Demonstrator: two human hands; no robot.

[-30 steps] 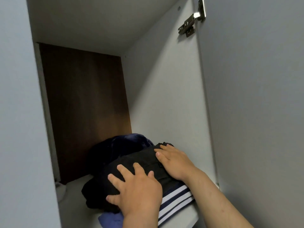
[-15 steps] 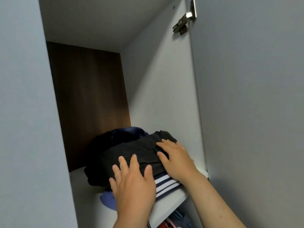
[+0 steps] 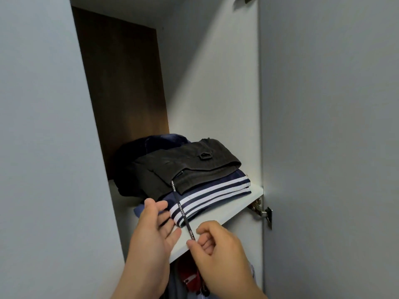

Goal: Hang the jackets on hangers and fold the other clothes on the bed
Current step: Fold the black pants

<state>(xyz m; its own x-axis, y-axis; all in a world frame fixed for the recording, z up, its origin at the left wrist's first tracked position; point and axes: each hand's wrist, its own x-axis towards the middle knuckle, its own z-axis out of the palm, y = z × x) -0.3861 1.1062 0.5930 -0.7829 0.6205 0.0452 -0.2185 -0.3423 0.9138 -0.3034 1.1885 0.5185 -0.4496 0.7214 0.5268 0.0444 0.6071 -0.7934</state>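
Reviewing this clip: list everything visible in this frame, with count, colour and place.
shelf: one, white, inside the open wardrobe
trousers: one folded pair, dark grey, top of the pile
striped garment: one, navy with white stripes, under the trousers
fuzzy garment: one, dark blue, behind the pile
cord: one, black with white lettering, from the trousers across the shelf edge
hinges: two, metal, on the door at right
red garment: one, below the shelf
left hand: open, by the striped garment's front edge
right hand: pinches the cord

On a white wardrobe shelf [image 3: 218, 216] lies a folded stack: black trousers [image 3: 190, 167] atop a striped navy garment [image 3: 207, 196]. The right hand [image 3: 218, 253] pinches a black drawstring [image 3: 182, 211]; the left hand [image 3: 153, 231], fingers relaxed, touches the striped fold
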